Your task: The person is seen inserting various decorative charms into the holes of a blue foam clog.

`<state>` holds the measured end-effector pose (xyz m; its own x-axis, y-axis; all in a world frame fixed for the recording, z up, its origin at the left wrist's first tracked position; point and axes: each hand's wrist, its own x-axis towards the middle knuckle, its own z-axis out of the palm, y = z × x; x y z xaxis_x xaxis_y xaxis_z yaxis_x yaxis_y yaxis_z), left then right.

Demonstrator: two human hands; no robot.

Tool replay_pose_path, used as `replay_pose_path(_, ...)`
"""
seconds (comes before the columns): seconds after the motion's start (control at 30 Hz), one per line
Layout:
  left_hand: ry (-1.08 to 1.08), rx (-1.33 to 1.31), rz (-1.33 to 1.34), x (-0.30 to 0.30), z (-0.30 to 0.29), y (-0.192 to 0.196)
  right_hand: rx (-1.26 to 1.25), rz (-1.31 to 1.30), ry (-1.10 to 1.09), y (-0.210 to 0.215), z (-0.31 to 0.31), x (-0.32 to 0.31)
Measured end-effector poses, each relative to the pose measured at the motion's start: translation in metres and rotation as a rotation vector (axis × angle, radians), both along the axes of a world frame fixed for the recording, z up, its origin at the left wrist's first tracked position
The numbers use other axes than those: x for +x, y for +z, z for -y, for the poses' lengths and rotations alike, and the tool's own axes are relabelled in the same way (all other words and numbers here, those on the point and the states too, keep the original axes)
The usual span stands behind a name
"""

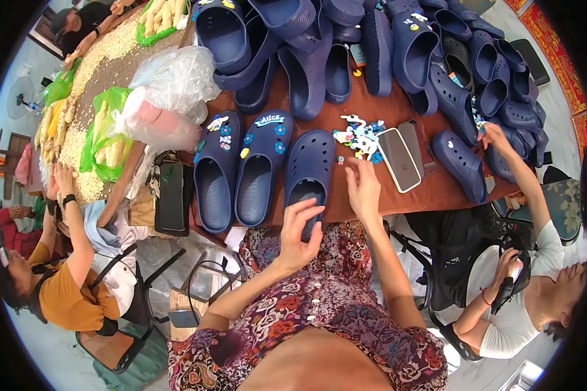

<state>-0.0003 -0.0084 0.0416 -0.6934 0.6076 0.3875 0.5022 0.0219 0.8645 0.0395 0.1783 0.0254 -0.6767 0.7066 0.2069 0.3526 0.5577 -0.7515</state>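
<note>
My left hand (300,231) grips the heel end of a plain navy clog (308,171) lying at the near edge of the brown table (398,107). My right hand (364,189) rests flat on the table beside that clog, fingers reaching toward a small round charm (340,159). Just beyond lies a heap of colourful shoe charms (359,137). To the left of the plain clog sit two navy clogs (238,169) decorated with flower charms. Two phones (404,156) lie to the right of the charm heap.
Many navy clogs (385,45) are piled across the far side of the table. A person on the right touches a clog (462,166) and holds a phone. On the left, clear plastic bags (169,85), green bags of corn cobs (107,137), loose kernels, and another seated person.
</note>
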Motion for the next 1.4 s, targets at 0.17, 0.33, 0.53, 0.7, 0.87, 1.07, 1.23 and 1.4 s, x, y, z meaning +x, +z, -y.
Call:
replay_pose_path(0.17,-0.047,0.022,0.426,0.004,-0.014,-0.025,0.142,0.152,0.02,-0.031,-0.011,-0.024)
replay_pose_path(0.33,-0.107,0.213,1.042,-0.023,-0.034,-0.021,0.221,0.202,0.043,-0.035,-0.01,-0.025)
replay_pose_path(0.53,-0.008,0.332,1.348,-0.034,-0.058,-0.018,-0.088,0.048,0.063,-0.026,-0.013,-0.014)
replay_pose_path(0.7,0.006,0.394,1.326,-0.032,-0.06,-0.026,-0.555,-0.176,0.08,-0.014,-0.003,-0.008)
replay_pose_path(0.87,0.034,0.371,1.307,-0.023,-0.048,-0.025,-0.457,-0.275,0.213,0.0,0.009,-0.009)
replay_pose_path(1.07,0.053,0.307,1.333,-0.009,-0.044,-0.01,-0.302,-0.135,0.232,0.015,-0.003,-0.021)
replay_pose_path(1.23,-0.107,0.485,1.519,-0.017,-0.033,-0.05,-0.173,-0.093,0.26,0.011,-0.018,-0.036)
replay_pose_path(1.4,-0.14,0.603,1.654,-0.019,-0.043,-0.071,-0.019,-0.081,0.289,0.008,-0.022,-0.034)
